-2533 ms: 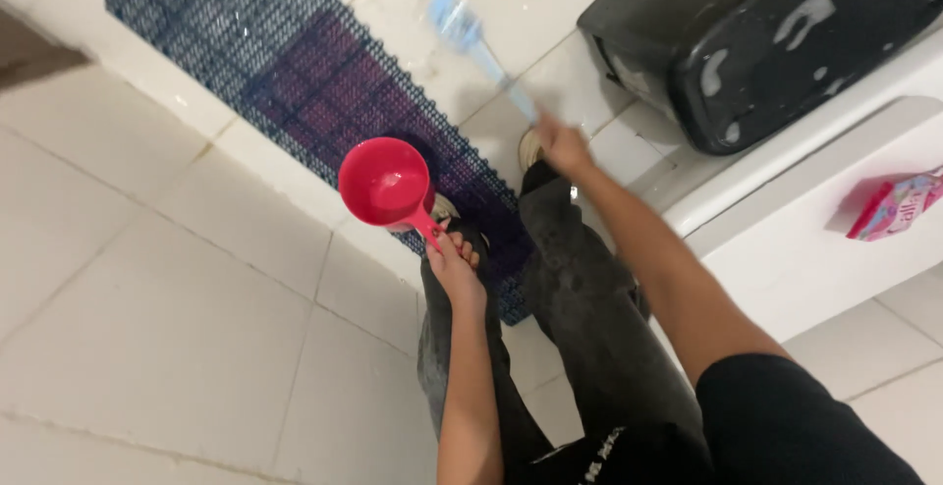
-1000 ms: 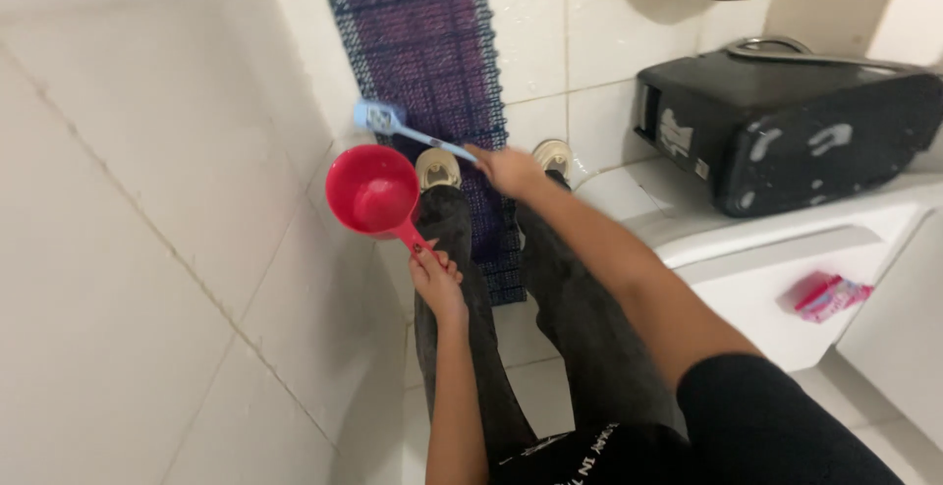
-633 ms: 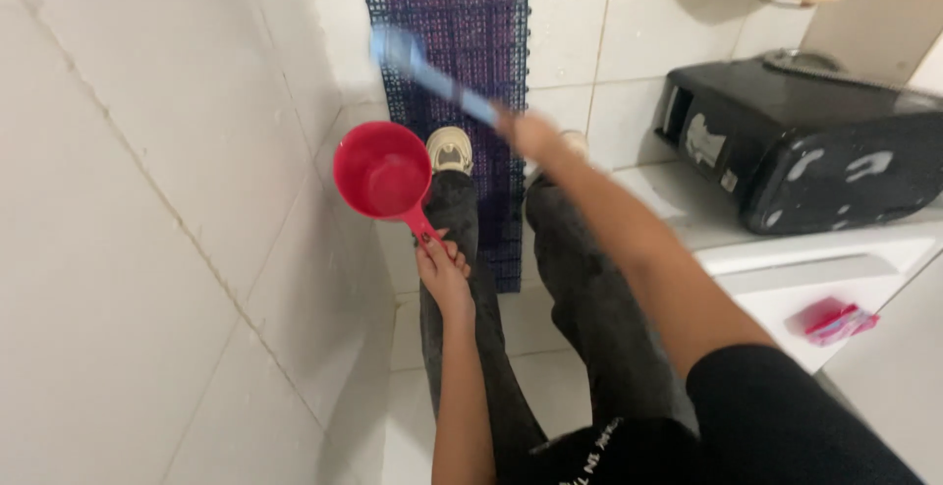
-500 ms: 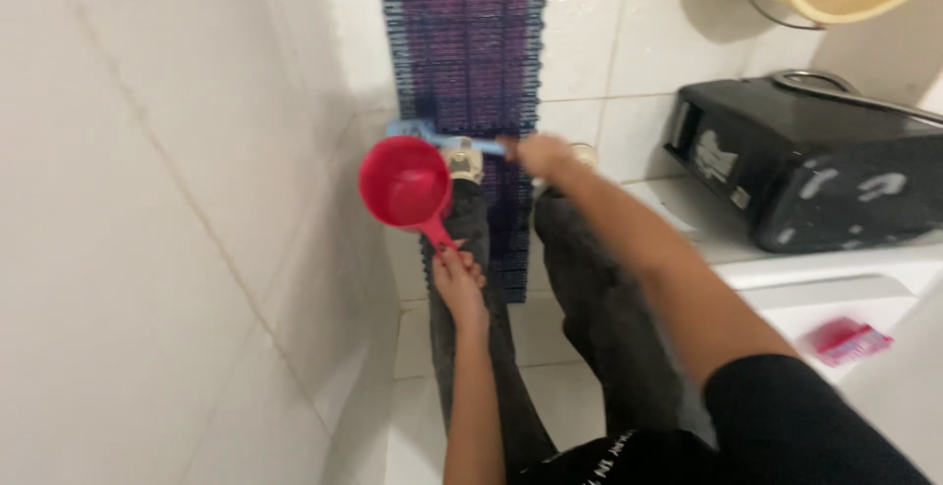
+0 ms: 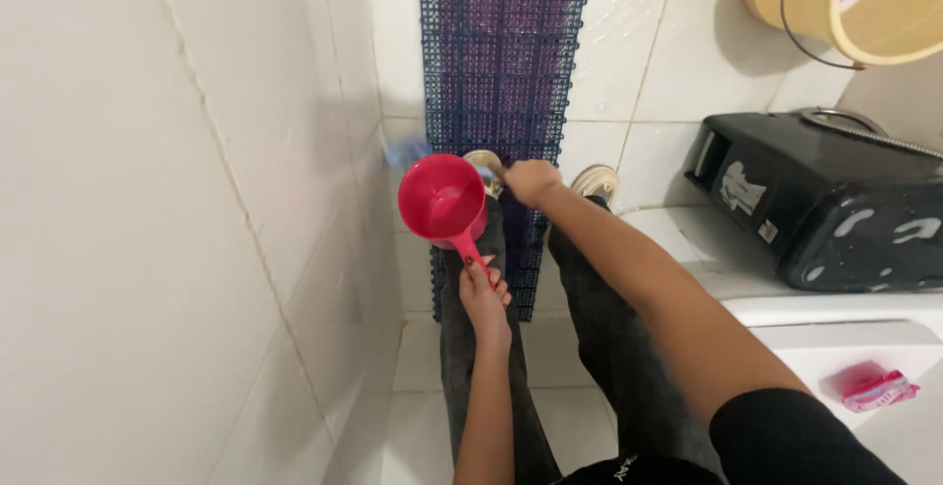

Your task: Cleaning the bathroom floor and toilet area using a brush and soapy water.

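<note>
since half a second ago the blue brush (image 5: 405,151) swung left toward the wall, blurred. left hand (image 5: 483,289) grips the red scoop (image 5: 444,200); right hand (image 5: 530,181) clasps the brush handle.

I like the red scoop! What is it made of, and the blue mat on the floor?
The red scoop in the left hand looks like smooth, shiny plastic: one bright colour, moulded bowl and handle. The blue mat seems to be plastic or rubber grid tiles, with open square holes and a matte look.

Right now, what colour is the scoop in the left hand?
Red, inside and out; the scoop shows clearly in the head view.
</note>
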